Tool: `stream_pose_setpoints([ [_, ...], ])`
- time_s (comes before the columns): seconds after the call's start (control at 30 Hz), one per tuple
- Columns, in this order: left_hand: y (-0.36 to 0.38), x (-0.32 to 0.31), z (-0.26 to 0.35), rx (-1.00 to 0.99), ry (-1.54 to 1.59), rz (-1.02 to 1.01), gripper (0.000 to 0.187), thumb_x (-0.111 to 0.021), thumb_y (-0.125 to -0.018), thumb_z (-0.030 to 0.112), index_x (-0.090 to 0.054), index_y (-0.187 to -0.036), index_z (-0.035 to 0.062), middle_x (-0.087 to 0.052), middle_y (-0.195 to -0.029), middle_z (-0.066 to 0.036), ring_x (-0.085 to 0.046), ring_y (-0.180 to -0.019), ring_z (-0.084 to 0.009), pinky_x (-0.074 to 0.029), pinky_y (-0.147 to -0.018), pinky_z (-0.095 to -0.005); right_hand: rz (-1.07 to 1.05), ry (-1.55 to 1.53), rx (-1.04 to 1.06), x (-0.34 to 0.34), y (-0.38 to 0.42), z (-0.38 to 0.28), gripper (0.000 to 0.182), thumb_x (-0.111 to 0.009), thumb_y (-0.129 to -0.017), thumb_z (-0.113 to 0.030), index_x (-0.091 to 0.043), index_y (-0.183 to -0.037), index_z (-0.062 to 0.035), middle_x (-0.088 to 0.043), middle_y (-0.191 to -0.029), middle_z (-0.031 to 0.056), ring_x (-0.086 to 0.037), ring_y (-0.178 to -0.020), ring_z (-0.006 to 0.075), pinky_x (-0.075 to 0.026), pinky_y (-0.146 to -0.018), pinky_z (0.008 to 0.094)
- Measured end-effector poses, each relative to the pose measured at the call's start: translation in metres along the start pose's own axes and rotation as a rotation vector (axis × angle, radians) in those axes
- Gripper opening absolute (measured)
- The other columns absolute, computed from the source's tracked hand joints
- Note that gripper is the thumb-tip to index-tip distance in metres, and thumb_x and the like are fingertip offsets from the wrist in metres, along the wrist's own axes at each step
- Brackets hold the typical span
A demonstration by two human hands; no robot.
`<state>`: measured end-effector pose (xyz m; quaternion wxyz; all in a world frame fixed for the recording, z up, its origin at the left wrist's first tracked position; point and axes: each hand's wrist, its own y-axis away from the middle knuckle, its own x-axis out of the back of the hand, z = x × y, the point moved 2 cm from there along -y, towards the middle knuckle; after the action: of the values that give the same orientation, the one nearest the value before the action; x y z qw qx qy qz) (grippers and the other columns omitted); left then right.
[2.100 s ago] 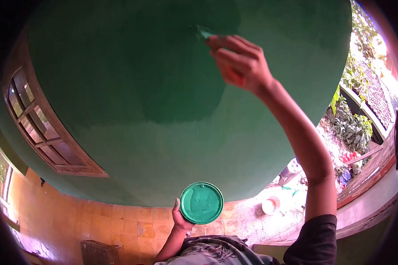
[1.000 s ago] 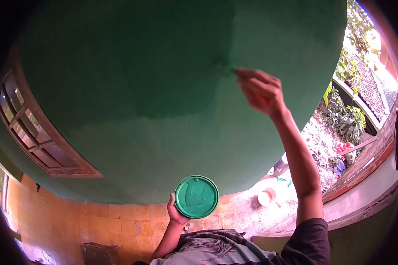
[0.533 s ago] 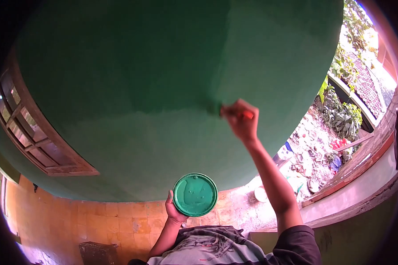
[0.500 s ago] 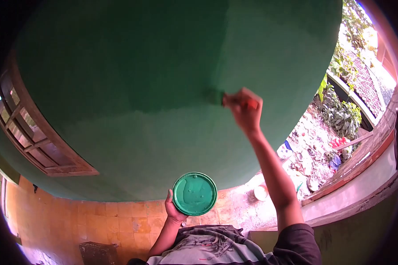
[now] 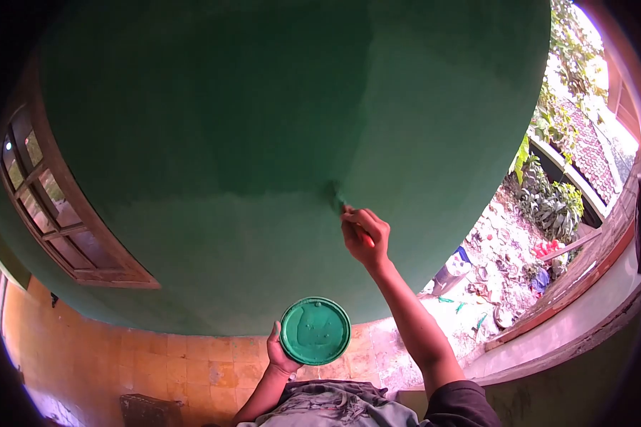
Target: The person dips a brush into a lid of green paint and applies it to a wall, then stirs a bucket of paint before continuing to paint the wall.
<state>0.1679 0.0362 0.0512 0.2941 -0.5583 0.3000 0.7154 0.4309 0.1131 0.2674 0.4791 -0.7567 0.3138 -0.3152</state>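
My right hand (image 5: 367, 235) is closed around the handle of a paintbrush (image 5: 337, 196); a bit of red handle shows at the fingers. The bristles meet the green wall (image 5: 214, 242) at the lower right corner of a darker, wet-looking patch of paint (image 5: 278, 121). Down in front of my shirt, my left hand (image 5: 282, 350) grips a round container of green paint (image 5: 315, 331) by its side, with the thumb at the rim. The paint surface inside faces me. The fingers under the container are hidden.
A wooden-framed window (image 5: 85, 249) is set in the wall at left. Orange floor tiles (image 5: 192, 363) run along its foot, with a dark block (image 5: 149, 410) on them. At right, a low ledge (image 5: 548, 341) borders rubble-strewn ground (image 5: 502, 249) with plants (image 5: 548, 199).
My right hand has moved the brush down and slightly left along the patch's edge. The paint container appears a little lower in view, still in my left hand.
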Motion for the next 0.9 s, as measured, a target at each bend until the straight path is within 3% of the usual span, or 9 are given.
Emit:
stream_pose_setpoints([
  [0.07,-0.002,0.007,0.002,0.061,0.081,-0.042,0.079,-0.046,-0.099,0.062,-0.037,-0.156,0.0085,-0.039,-0.158,-0.022,-0.039,-0.143,-0.0434,-0.030,-0.116,-0.0657,-0.098,-0.084,-0.155,0.001,0.001,0.008,0.010,-0.074,-0.081,0.008,-0.066,-0.079,0.0021,-0.072,-0.077,0.0112,-0.073,-0.071,0.0155,-0.057,-0.064,0.0265],
  [0.13,0.000,0.010,0.001,0.060,0.082,-0.036,0.079,-0.046,-0.099,0.063,-0.036,-0.156,0.0087,-0.038,-0.159,-0.022,-0.039,-0.144,-0.0436,-0.030,-0.116,-0.0660,-0.286,-0.326,-0.623,0.005,-0.021,0.014,0.010,-0.076,-0.082,0.006,-0.067,-0.076,0.0040,-0.072,-0.073,0.0096,-0.072,-0.069,0.0141,-0.057,-0.063,0.0256],
  [0.23,0.000,0.004,-0.001,0.067,0.089,-0.035,0.079,-0.048,-0.098,0.062,-0.037,-0.156,0.0089,-0.039,-0.158,-0.021,-0.040,-0.143,-0.0435,-0.031,-0.116,-0.0659,-0.065,-0.512,-0.739,0.011,-0.090,0.008,0.010,-0.073,-0.081,0.004,-0.069,-0.072,0.0013,-0.069,-0.066,0.0068,-0.067,-0.063,0.0110,-0.052,-0.058,0.0256],
  [0.5,0.004,-0.006,-0.001,0.020,0.026,0.039,0.079,-0.050,-0.097,0.062,-0.039,-0.155,0.0103,-0.041,-0.157,-0.020,-0.041,-0.142,-0.0431,-0.032,-0.115,-0.0654,0.311,-0.199,0.027,0.031,-0.202,-0.025,0.007,-0.075,-0.080,0.005,-0.073,-0.084,-0.0007,-0.073,-0.076,0.0111,-0.072,-0.069,0.0154,-0.056,-0.061,0.0268],
  [0.57,0.004,-0.008,-0.003,0.006,0.017,0.037,0.079,-0.049,-0.097,0.062,-0.038,-0.155,0.0098,-0.041,-0.157,-0.020,-0.041,-0.142,-0.0431,-0.032,-0.115,-0.0655,0.427,0.052,0.517,0.026,-0.186,-0.031,0.016,-0.076,-0.079,0.006,-0.073,-0.093,-0.0025,-0.075,-0.095,0.0142,-0.074,-0.074,0.0222,-0.058,-0.066,0.0297],
  [0.6,0.004,-0.007,-0.004,-0.004,0.013,0.035,0.079,-0.049,-0.097,0.062,-0.038,-0.155,0.0098,-0.041,-0.157,-0.020,-0.041,-0.142,-0.0431,-0.032,-0.115,-0.0655,0.330,0.058,0.513,0.019,-0.168,-0.016,0.022,-0.075,-0.079,0.008,-0.072,-0.099,-0.0033,-0.073,-0.108,0.0178,-0.074,-0.079,0.0285,-0.059,-0.069,0.0321],
  [0.73,0.004,-0.007,-0.009,-0.051,0.033,0.043,0.079,-0.049,-0.097,0.062,-0.039,-0.155,0.0083,-0.041,-0.157,-0.020,-0.041,-0.143,-0.0429,-0.031,-0.116,-0.0650,0.061,-0.027,0.407,-0.009,-0.083,0.006,0.028,-0.071,-0.071,0.016,-0.069,-0.094,-0.0006,-0.070,-0.114,0.0218,-0.074,-0.075,0.0231,-0.058,-0.066,0.0288],
  [0.8,0.006,-0.007,-0.012,-0.076,0.021,0.063,0.079,-0.049,-0.097,0.062,-0.039,-0.154,0.0079,-0.041,-0.157,-0.020,-0.041,-0.143,-0.0428,-0.031,-0.116,-0.0648,0.028,0.050,0.360,-0.013,-0.056,0.001,0.024,-0.069,-0.072,0.014,-0.069,-0.090,-0.0012,-0.072,-0.103,0.0194,-0.072,-0.071,0.0225,-0.056,-0.062,0.0277],
  [0.9,0.004,-0.005,-0.009,-0.081,0.010,0.092,0.078,-0.050,-0.097,0.061,-0.041,-0.154,0.0079,-0.042,-0.157,-0.020,-0.041,-0.142,-0.0425,-0.032,-0.116,-0.0643,-0.364,-0.132,-0.223,-0.018,-0.064,0.018,0.008,-0.068,-0.075,0.007,-0.067,-0.079,-0.0004,-0.069,-0.075,0.0130,-0.067,-0.063,0.0176,-0.052,-0.058,0.0283],
])
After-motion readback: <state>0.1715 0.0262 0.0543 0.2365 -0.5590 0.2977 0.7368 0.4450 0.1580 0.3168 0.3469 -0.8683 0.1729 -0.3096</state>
